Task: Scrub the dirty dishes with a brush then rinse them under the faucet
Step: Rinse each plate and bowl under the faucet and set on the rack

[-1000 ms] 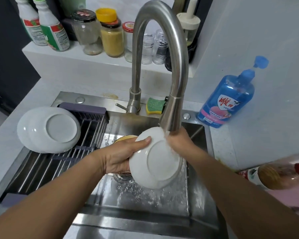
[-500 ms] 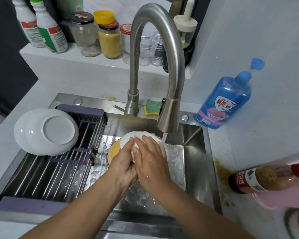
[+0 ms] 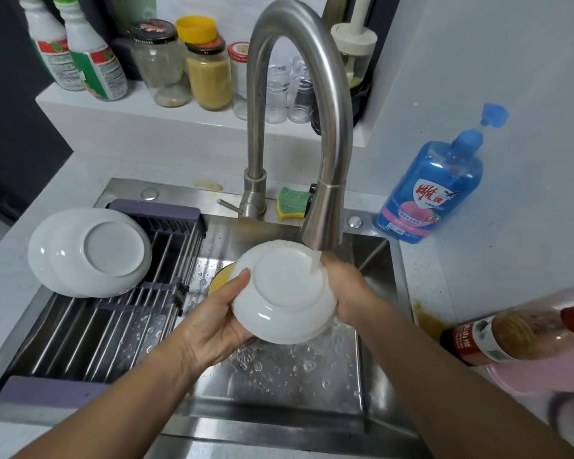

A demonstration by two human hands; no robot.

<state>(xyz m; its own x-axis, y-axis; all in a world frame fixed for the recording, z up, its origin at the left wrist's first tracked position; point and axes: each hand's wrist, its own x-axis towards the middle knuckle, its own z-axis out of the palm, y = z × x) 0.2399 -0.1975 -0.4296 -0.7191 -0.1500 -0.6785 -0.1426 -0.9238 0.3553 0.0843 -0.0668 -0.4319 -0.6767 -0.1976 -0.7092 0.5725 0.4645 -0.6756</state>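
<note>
Steel sink [image 3: 279,376] is catching runoff. Left hand [image 3: 212,323] and right hand [image 3: 352,289] are gripping white plate [image 3: 285,293] by opposite rims, underside up, under faucet [image 3: 299,61] stream: rinsing. Next likely needing a flip.

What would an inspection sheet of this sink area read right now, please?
Surface: steel sink, basin floor wet with droplets.
Job's things: white plate, underside up, under the faucet stream; stacked plates upside down on the drying rack; yellowish dish in the basin; no brush seen.
Clutter: green sponge, blue soap bottle, sauce bottle, yellow stain on the counter.
Hands: left hand and right hand both hold the white plate's rim.
Cables: nothing seen.
Surroundings: shelf of jars behind the faucet.
</note>
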